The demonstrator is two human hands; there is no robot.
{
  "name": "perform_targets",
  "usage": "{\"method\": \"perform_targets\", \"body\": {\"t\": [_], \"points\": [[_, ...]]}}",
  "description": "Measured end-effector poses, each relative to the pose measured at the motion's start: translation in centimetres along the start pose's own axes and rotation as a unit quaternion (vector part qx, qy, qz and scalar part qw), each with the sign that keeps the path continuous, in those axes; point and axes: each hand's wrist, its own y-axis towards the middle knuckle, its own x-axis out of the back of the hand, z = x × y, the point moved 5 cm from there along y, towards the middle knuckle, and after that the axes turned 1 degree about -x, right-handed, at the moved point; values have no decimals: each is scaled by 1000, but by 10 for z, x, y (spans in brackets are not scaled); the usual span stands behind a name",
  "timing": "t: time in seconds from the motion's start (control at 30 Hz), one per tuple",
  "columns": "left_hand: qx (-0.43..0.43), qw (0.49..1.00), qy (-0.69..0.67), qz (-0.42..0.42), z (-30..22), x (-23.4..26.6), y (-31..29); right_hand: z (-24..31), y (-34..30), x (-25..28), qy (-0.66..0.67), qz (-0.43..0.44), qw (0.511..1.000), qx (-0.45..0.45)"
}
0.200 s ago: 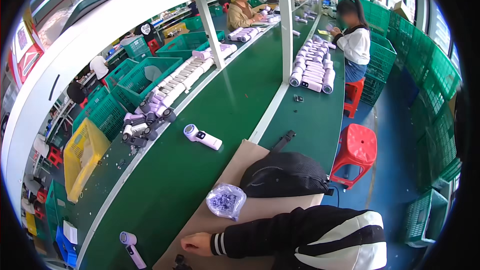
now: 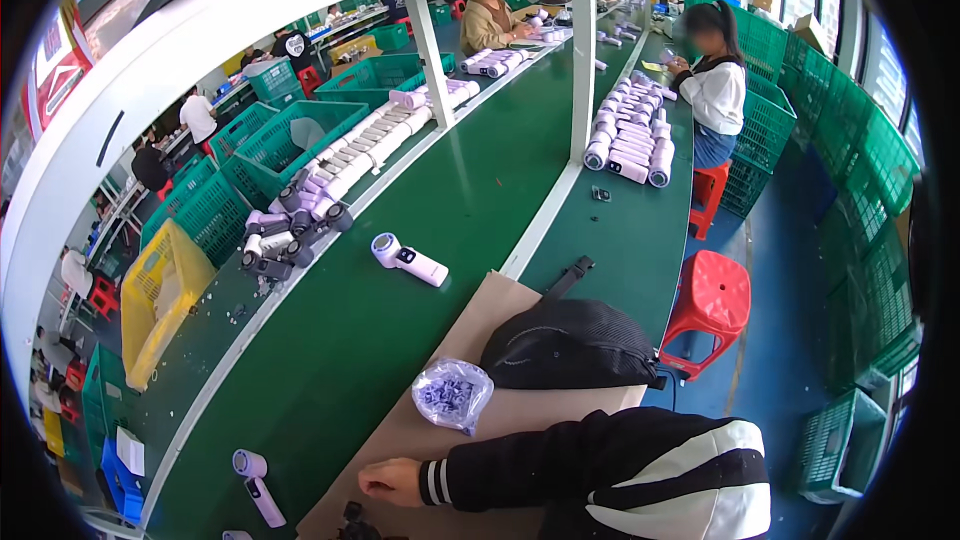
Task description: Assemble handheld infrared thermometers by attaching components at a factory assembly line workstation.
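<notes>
My right hand (image 2: 391, 481), in a black sleeve with white cuff stripes, rests over the brown board (image 2: 375, 440) at the lower middle. Its fingers curl under, and whatever they might hold is hidden. Close below it sits a small black object (image 2: 355, 522), partly cut off by the lower edge. Beyond the hand lies a clear plastic bag (image 2: 453, 396) of small purple parts. To the left, a lilac device like a handheld fan (image 2: 259, 490) lies on the green worktop. Another lilac fan (image 2: 410, 260) lies farther up. My left hand is out of view.
A black bag (image 2: 570, 345) lies on the board's far right. Rows of lilac fans (image 2: 630, 130) stand farther along the bench, near a seated co-worker (image 2: 715, 85). A red stool (image 2: 712, 295) is right of the bench. Yellow (image 2: 165, 305) and green crates (image 2: 300, 145) line the left.
The view has shifted slightly, and the tip of another lilac piece now shows at the lower left edge. My right hand keeps nearly the same place and pose.
</notes>
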Motion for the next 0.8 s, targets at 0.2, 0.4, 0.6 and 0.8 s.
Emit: {"method": "perform_targets", "body": {"t": [0.2,0.4,0.6,0.8], "points": [[-1,999,-4,-41,20,33,83,-10,8,-5,-40,-8,999,-9],[-42,995,-25,-84,3,54,200,-22,20,-13,-19,-36,999,16],[-15,992,-46,-117,-48,63,188,-16,14,-19,-19,-37,999,13],[160,981,-70,-88,-295,156,248,-38,17,-6,111,-169,978,48]]}}
